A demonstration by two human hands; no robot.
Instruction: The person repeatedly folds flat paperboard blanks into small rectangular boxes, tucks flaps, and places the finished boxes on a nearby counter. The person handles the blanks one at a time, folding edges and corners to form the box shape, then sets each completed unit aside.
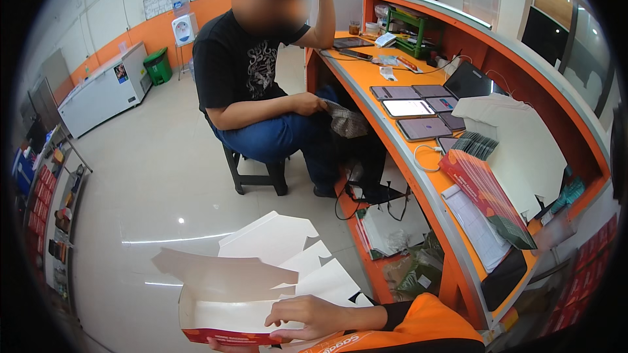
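Observation:
A half-folded cardboard box (229, 310), white inside and red outside, sits low in front of me with its flaps (268, 242) standing open. My right hand (311, 317), in an orange sleeve, reaches in from the right and rests on the box's near-right wall, fingers spread over the rim and thumb below it. Only the fingertips of my left hand (222, 347) show at the lower edge, under the box's red front; its grip is mostly hidden.
Another person in a black shirt (242, 59) sits on a dark stool (258, 173) ahead. A curved orange counter (425, 183) on the right carries several tablets (409, 108), flat white cartons (517, 137) and red flat packs (487, 196). At the far left are a white chest freezer (104, 91) and shelves (55, 202).

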